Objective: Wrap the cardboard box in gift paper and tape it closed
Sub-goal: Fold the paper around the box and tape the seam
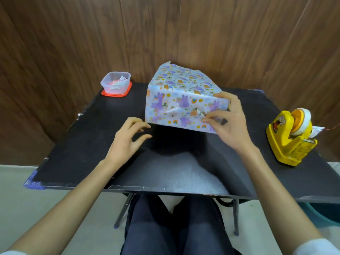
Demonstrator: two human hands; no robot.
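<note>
The box [181, 92] stands on the black table [77, 144], covered in white gift paper with purple and orange cartoon figures. Its near side shows folded flaps, and the paper sticks up loose at the far top edge. My right hand [227, 122] holds the box's near right corner, thumb and fingers pinching a paper flap. My left hand [127, 139] rests on the table just below the box's near left corner, fingers curled and apart, holding nothing. A yellow tape dispenser [290, 138] stands at the right.
A clear plastic tub [116, 82] with paper scraps sits on a red lid at the far left corner. A brown wood-panel wall rises close behind the table. My legs are below the near edge.
</note>
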